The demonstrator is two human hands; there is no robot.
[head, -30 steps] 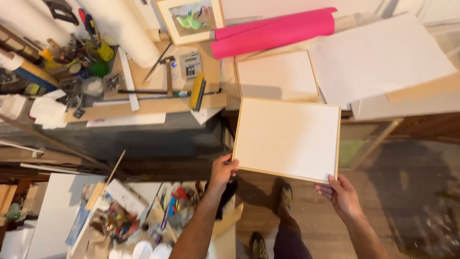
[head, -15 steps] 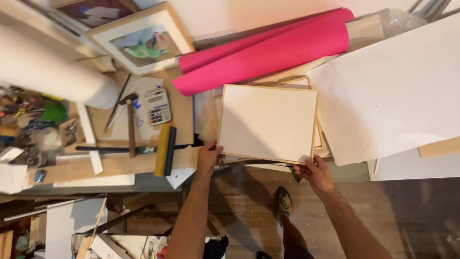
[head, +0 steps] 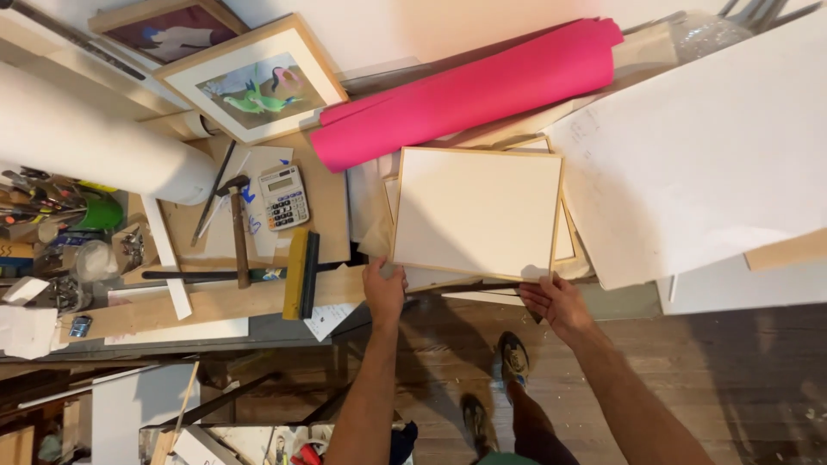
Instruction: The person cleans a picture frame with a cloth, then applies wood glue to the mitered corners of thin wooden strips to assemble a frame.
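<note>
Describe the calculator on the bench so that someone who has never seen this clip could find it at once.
Start at the long pink roll lying across the top of the workbench, then look below its left end. The calculator lies there face up on a scribbled white sheet, just right of the hammer. It is the only small grey keypad device with a display among the tools.

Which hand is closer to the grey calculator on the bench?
The left. The left hand grips the white framed panel's near-left corner, right of and below the calculator. The right hand holds the near-right corner, much farther away.
</note>
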